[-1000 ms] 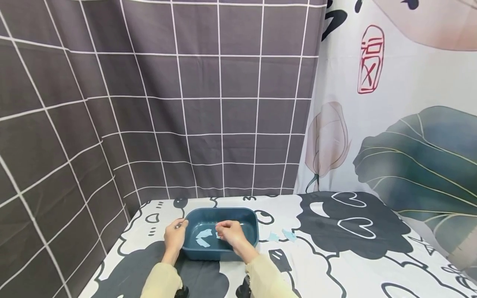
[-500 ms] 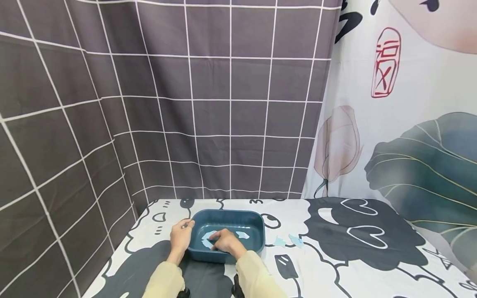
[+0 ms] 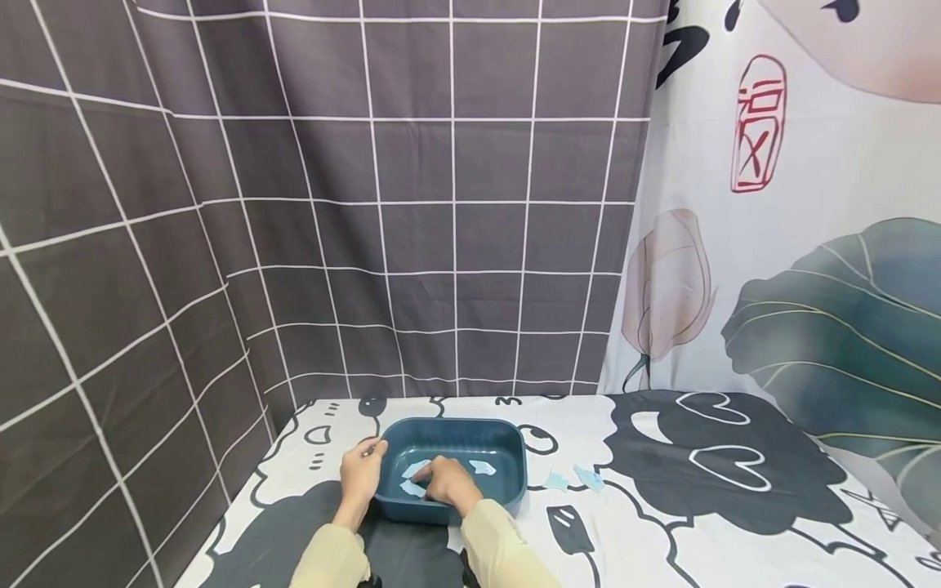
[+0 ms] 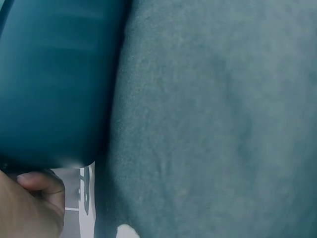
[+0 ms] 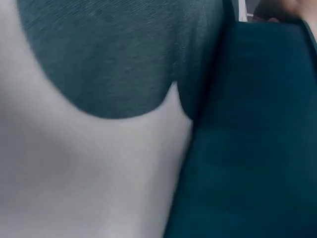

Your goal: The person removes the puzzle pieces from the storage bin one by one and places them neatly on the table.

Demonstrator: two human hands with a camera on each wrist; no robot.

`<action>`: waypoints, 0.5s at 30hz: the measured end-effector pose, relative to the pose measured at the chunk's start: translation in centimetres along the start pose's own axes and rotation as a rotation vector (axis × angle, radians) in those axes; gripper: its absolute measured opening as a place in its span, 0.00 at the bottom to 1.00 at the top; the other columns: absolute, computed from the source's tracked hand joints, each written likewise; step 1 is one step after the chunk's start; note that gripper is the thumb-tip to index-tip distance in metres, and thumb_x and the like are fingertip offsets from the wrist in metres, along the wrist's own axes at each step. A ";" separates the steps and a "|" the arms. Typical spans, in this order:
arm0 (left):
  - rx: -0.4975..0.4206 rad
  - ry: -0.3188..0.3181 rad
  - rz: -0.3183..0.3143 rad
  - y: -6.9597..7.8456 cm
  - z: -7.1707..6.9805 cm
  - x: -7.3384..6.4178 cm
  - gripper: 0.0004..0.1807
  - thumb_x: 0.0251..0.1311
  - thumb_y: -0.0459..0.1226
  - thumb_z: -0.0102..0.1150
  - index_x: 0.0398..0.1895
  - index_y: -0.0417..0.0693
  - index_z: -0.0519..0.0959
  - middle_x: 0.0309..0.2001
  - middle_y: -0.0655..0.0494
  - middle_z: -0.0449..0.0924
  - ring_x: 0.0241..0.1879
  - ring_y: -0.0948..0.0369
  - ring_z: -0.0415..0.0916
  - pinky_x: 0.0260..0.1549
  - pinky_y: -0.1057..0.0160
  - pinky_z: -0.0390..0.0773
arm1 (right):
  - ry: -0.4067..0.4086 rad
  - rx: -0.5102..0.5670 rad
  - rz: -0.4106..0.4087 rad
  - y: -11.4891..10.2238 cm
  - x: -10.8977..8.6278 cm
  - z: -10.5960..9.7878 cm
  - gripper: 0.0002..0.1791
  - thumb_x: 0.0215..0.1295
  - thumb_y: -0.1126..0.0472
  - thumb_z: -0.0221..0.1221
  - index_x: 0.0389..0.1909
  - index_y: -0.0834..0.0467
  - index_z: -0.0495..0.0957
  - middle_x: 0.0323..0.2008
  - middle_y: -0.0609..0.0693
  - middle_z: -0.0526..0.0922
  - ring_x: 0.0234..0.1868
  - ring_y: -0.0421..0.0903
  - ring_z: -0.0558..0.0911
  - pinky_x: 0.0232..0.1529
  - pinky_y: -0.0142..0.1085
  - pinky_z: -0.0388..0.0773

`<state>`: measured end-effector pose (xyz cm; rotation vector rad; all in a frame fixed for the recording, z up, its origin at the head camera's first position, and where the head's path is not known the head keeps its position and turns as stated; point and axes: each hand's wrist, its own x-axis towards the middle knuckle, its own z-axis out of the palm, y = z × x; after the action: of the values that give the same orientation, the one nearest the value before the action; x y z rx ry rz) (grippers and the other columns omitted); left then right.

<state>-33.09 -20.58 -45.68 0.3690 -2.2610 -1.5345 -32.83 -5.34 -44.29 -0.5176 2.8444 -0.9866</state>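
1 scrap now lies released at right in the tub; the right hand has shifted to 2 scraps at left, finger grip unclear. The left hand has its fingers clasping the tub's left end.

Cloth screens this spot off like a makeshift booth: a dark grey grid-patterned curtain hangs behind and to the left, a white lotus-print hanging to the right, and a black-and-white cartoon-print cloth spreads flat below; whether home, office or studio cannot be told
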 end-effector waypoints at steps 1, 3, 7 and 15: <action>-0.006 0.003 -0.001 0.0 0.0 0.0 0.18 0.66 0.37 0.55 0.52 0.31 0.79 0.56 0.31 0.77 0.54 0.39 0.76 0.55 0.43 0.74 | 0.000 0.030 0.004 0.1 -0.1 0.0 0.16 0.46 0.73 0.69 0.37 0.54 0.89 0.45 0.55 0.88 0.53 0.56 0.83 0.50 0.46 0.81; -0.016 0.005 0.002 0.0 0.1 -0.1 0.18 0.66 0.37 0.56 0.52 0.31 0.79 0.55 0.31 0.78 0.54 0.39 0.76 0.55 0.43 0.74 | 0.001 0.086 0.017 0.3 -0.1 0.0 0.14 0.46 0.73 0.68 0.33 0.55 0.89 0.44 0.54 0.89 0.52 0.56 0.83 0.51 0.48 0.80; -0.026 0.001 -0.008 0.0 0.2 -0.1 0.18 0.66 0.37 0.55 0.52 0.31 0.79 0.55 0.31 0.78 0.54 0.38 0.76 0.56 0.43 0.74 | 0.003 0.128 0.025 0.6 -0.2 0.0 0.10 0.47 0.74 0.67 0.28 0.57 0.89 0.38 0.51 0.90 0.47 0.52 0.85 0.48 0.43 0.81; -0.007 0.000 -0.004 -0.4 0.0 0.3 0.18 0.66 0.37 0.54 0.53 0.31 0.79 0.56 0.31 0.77 0.54 0.38 0.76 0.56 0.43 0.73 | -0.024 0.147 0.008 0.5 -0.1 0.0 0.10 0.51 0.75 0.62 0.25 0.58 0.88 0.28 0.51 0.89 0.39 0.47 0.85 0.43 0.38 0.79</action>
<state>-33.36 -20.84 -45.96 0.3722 -2.2562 -1.5437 -32.92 -4.92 -44.62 -0.4986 2.7234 -1.1687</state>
